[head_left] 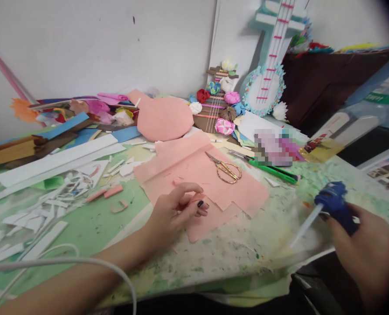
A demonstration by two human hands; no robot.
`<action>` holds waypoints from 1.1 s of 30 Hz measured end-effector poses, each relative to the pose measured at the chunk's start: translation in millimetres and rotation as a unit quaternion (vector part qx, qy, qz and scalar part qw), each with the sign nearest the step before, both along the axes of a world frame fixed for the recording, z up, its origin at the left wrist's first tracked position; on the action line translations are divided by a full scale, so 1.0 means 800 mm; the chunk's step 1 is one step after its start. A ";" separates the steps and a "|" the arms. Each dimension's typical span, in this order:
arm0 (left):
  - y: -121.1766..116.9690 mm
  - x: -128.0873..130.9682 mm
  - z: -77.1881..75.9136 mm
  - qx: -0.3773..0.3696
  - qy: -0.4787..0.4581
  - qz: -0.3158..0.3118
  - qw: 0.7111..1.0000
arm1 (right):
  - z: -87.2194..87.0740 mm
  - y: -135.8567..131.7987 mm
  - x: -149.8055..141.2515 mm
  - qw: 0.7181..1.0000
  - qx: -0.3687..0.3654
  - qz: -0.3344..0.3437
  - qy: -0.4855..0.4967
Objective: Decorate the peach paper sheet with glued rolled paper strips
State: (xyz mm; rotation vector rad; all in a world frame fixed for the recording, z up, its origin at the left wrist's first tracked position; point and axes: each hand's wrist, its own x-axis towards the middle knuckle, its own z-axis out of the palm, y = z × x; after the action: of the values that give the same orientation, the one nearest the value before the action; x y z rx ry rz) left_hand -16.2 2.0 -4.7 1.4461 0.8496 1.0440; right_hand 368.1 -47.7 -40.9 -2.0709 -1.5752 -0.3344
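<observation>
My left hand [178,210] rests on the pink foam sheets [201,175] spread over the table, its fingers curled and pinching a small pink piece against the sheet. My right hand [365,245] is at the lower right, wrapped round a blue glue gun [335,205] with a white glue stick [306,225] jutting from its back toward me. Gold scissors [225,168] lie on the pink foam just beyond my left hand.
A green cutter [273,170] lies right of the scissors. White strips and scraps [50,192] litter the left side. Paper flowers [224,109], a round pink shape [164,118] and a foam guitar [266,65] stand at the back. A white cable [83,262] crosses near my left arm.
</observation>
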 end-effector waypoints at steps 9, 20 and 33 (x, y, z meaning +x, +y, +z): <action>-0.005 0.004 0.005 -0.020 -0.053 -0.024 0.998 | 0.048 0.018 -0.084 0.993 0.037 0.097 -0.055; 0.000 0.004 0.011 -0.102 -0.095 -0.057 0.989 | 0.100 0.109 -0.239 0.747 -0.166 0.473 0.437; 0.004 0.005 0.003 -0.060 -0.073 -0.082 0.992 | 0.071 0.122 -0.245 0.538 -0.345 0.426 0.640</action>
State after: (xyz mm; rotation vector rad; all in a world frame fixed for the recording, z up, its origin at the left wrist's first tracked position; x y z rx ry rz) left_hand -11.8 5.1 -2.5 1.2976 0.6651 0.9455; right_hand 172.3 49.8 16.2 -0.8780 -1.3704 1.9443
